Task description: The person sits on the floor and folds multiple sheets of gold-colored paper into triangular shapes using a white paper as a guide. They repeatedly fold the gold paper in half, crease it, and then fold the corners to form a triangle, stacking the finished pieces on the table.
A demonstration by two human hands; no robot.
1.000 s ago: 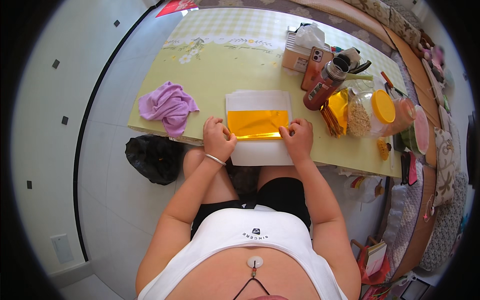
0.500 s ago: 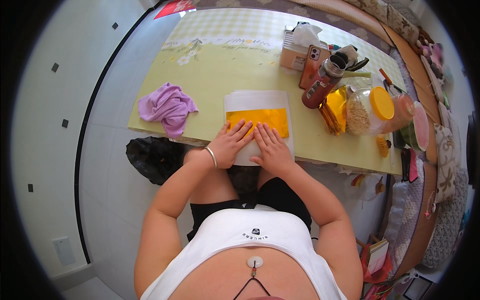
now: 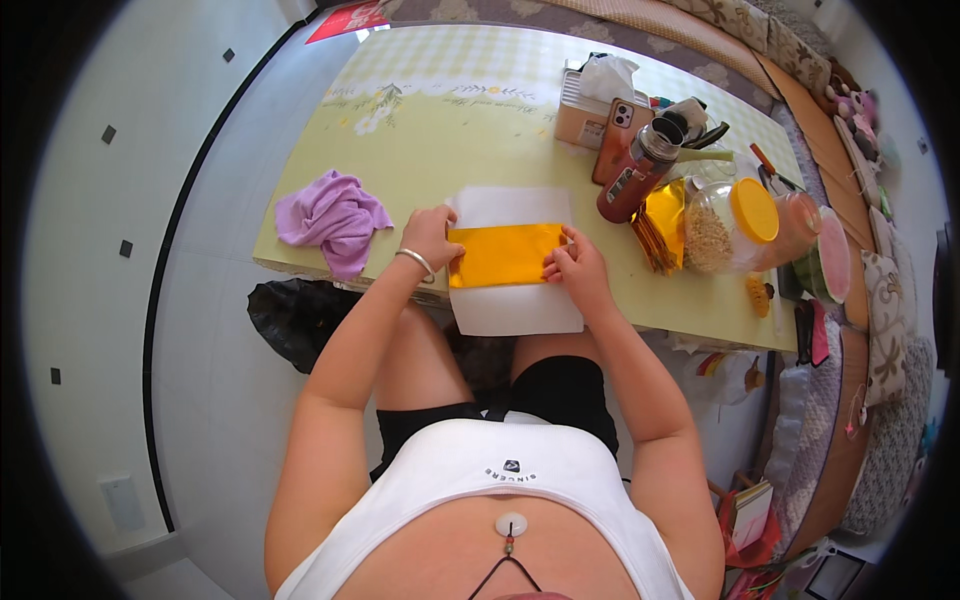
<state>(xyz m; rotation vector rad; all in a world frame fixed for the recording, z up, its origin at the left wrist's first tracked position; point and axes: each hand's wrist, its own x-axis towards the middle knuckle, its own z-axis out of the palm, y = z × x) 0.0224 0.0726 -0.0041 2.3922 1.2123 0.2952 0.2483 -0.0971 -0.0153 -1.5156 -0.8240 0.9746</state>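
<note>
A shiny gold foil sheet (image 3: 506,257), a wide strip in shape, lies across a stack of white paper (image 3: 516,312) at the table's near edge. My left hand (image 3: 430,240), with a silver bangle at the wrist, grips the strip's left end between thumb and fingers. At the opposite end, my right hand (image 3: 580,270) has its fingers curled and its thumb on the foil, pinching it. White paper shows above and below the gold strip.
A crumpled purple cloth (image 3: 333,222) lies to the left. On the right stand a dark red thermos (image 3: 638,180), a phone (image 3: 622,138), a tissue box (image 3: 582,112), gold foil packs (image 3: 660,228) and a yellow-lidded jar (image 3: 712,232). A black bag (image 3: 295,325) hangs below the table edge.
Both hands have moved apart from the middle of the gold foil to its two ends and now grip them. The strip looks flatter and slightly lower on the white paper.
</note>
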